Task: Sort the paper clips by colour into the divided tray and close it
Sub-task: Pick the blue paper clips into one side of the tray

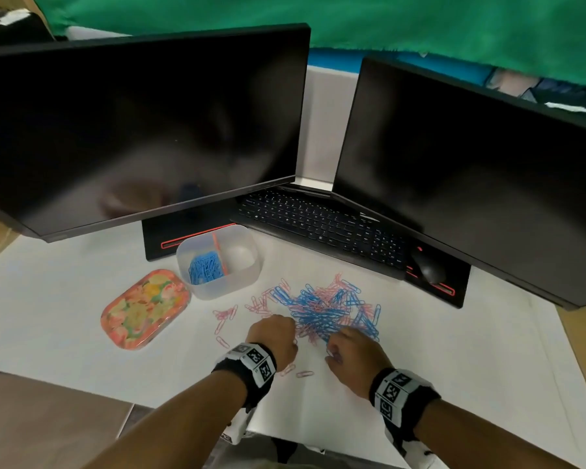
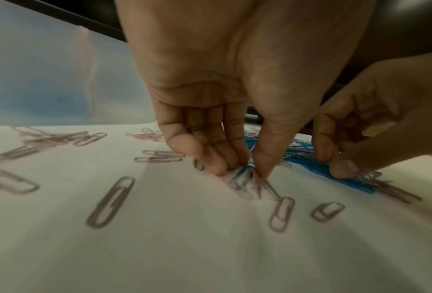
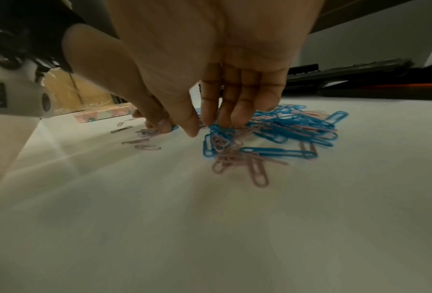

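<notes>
A mixed pile of blue and pink paper clips [image 1: 329, 309] lies on the white table. The translucent divided tray [image 1: 247, 275] stands behind and to the left; blue clips [image 1: 205, 265] fill its left compartment, and its right one looks empty. Its floral lid [image 1: 144, 308] lies beside it. My left hand [image 2: 245, 170] pinches a blue clip [image 2: 242, 175] at the pile's near left edge. My right hand [image 3: 204, 126] digs into the pile's near edge, thumb and fingers curled on blue clips [image 3: 220, 130]. Loose pink clips [image 2: 112, 202] lie scattered on the left.
Two dark monitors [image 1: 142, 130] [image 1: 471, 170] stand behind. A black keyboard [image 1: 318, 225] and mouse [image 1: 428, 269] lie past the pile. A monitor base [image 1: 190, 238] sits right behind the tray. The table's front edge [image 1: 183, 406] is under my forearms.
</notes>
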Demonstrator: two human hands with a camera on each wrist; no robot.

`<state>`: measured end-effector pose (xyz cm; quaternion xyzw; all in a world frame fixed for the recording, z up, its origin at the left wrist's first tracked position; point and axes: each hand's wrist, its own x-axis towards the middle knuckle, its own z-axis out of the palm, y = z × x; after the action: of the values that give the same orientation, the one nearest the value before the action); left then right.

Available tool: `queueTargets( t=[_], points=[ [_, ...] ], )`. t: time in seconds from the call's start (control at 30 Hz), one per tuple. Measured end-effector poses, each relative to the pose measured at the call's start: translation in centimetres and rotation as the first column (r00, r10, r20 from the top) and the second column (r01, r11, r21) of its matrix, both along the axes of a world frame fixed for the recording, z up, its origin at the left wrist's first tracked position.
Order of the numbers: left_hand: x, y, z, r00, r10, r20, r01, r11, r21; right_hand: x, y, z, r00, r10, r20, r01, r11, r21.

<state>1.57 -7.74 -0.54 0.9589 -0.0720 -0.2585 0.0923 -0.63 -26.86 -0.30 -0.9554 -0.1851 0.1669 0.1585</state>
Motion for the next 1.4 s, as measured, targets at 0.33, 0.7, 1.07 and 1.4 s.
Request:
queueTargets(
  t=[0.33,0.7,1.07,1.4],
  points=[
    [0.2,0.0,0.6,0.998,0.054,0.011,-0.054,0.998,-0.032,0.7,2.3,-0.3,0.999,0.026,-0.019,-0.028,0.995,-0.095],
    [1.4,2.1,0.5,0.953,0.301,-0.018,-0.273,0.835,-0.478,3.2,-0.9,0.2,0.915,-0.332,-0.227,0.386,0.885,0.261],
    [2.1,1.3,0.1,0.918,0.385,-0.092,-0.366,0.735,-0.571,5.0,-2.7,0.9,0.689,-0.404,-0.602,0.687,0.629,0.364],
    [1.4,-1.8,0.7,0.943,0.29,-0.165,-0.331,0.75,-0.573,5.0,-4.0,1.9,0.549,-0.362,-0.753,0.831,0.333,0.446]
  ],
)
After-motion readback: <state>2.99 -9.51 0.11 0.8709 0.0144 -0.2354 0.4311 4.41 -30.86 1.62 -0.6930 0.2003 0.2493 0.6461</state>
